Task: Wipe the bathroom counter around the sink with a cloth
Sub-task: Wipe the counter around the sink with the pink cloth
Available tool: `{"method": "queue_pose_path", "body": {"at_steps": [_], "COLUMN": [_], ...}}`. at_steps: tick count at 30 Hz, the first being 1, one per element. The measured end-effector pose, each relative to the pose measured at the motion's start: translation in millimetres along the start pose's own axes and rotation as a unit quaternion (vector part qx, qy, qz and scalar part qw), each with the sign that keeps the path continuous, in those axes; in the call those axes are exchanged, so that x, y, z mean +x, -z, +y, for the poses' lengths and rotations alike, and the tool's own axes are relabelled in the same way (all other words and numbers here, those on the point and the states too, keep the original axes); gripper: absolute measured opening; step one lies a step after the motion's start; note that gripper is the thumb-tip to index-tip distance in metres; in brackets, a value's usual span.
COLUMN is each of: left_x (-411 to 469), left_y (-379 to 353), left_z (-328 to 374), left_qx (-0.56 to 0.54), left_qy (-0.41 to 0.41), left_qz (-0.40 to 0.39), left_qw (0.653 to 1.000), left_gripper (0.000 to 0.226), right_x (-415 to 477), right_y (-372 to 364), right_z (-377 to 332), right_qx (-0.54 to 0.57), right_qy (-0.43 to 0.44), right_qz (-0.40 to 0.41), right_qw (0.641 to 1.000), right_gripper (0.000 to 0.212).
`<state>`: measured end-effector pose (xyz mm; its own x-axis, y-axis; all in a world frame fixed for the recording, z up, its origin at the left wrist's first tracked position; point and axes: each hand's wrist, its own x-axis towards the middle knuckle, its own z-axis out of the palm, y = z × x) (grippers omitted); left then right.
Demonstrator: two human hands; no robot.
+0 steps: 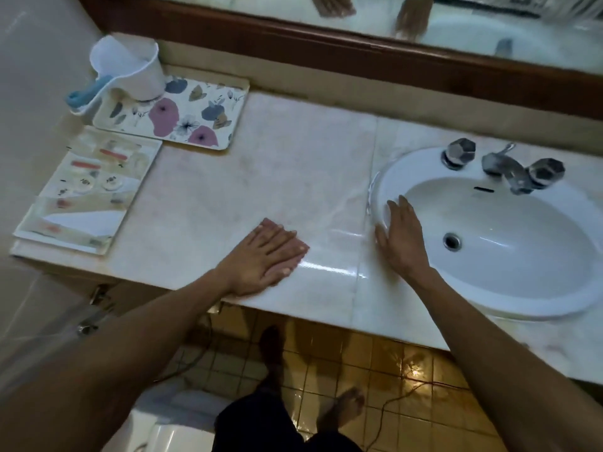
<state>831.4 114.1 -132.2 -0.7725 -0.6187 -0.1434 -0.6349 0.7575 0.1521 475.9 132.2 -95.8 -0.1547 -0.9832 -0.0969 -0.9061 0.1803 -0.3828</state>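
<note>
The pale marble counter [261, 177] runs left of the white oval sink [391, 177]. My left hand [261, 262] lies flat, palm down, near the counter's front edge, pressing a small pink cloth [269, 222]. Only the cloth's edges show, past my fingertips and along my fingers. A wet glossy streak shines on the counter between my two hands. My right hand [399, 236] rests open and flat on the sink's left rim, holding nothing.
A floral tray [238, 102] with a white cup [130, 66] sits at the back left. A second tray [19, 236] of small toiletries lies at the left end. The faucet [502, 168] with two knobs stands behind the basin. A wood-framed mirror [359, 14] lines the back, and a toilet [182, 425] stands below.
</note>
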Motion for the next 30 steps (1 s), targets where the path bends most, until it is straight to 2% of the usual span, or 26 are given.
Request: {"method": "queue_pose_path", "body": {"at_steps": [1,3,5,6,8,12,16,18,21,25,27,30], "left_x": [12,45,85,105,136,154,112,90,93,139,152,145], "left_y": [0,-1,0,1,3,-8,-23,-24,-17,-13,-14,-23], "left_z": [0,19,58,80,125,196,182,156,127,151,179,223], "left_qx": [-0.003,-0.03,-0.079,-0.1,-0.122,-0.11,-0.05,-0.023,-0.052,-0.102,-0.102,-0.078], "left_qy": [0.048,0.2,0.343,0.382,0.377,0.271,0.151,0.122,0.213,0.377,0.386,0.309], "left_qz": [0.006,0.041,0.069,0.075,0.078,0.084,0.055,0.039,0.021,0.053,0.07,0.07], "left_qw": [0.999,0.979,0.933,0.916,0.915,0.953,0.986,0.992,0.975,0.919,0.914,0.945], "left_gripper": [0.058,0.057,0.058,0.059,0.059,0.059,0.06,0.059,0.059,0.06,0.062,0.062], "right_x": [-7,-22,-38,-45,-58,-77,-81,-80,-77,-72,-72,-77], "right_y": [2,6,8,10,13,21,21,19,18,19,18,13], "right_z": [8,24,42,50,67,97,112,114,118,119,119,121], "right_qx": [0.019,0.053,0.078,0.086,0.088,0.082,0.028,0.021,0.003,-0.007,-0.011,-0.025], "right_qy": [-0.007,-0.02,-0.03,-0.033,-0.037,-0.055,-0.042,-0.041,-0.035,-0.042,-0.039,-0.029], "right_qz": [-0.001,-0.01,-0.016,-0.018,-0.024,-0.049,-0.073,-0.076,-0.073,-0.087,-0.082,-0.056], "right_qw": [1.0,0.998,0.996,0.996,0.995,0.994,0.996,0.996,0.997,0.995,0.996,0.998], "right_gripper": [0.056,0.054,0.051,0.049,0.049,0.049,0.049,0.049,0.051,0.051,0.051,0.049]}}
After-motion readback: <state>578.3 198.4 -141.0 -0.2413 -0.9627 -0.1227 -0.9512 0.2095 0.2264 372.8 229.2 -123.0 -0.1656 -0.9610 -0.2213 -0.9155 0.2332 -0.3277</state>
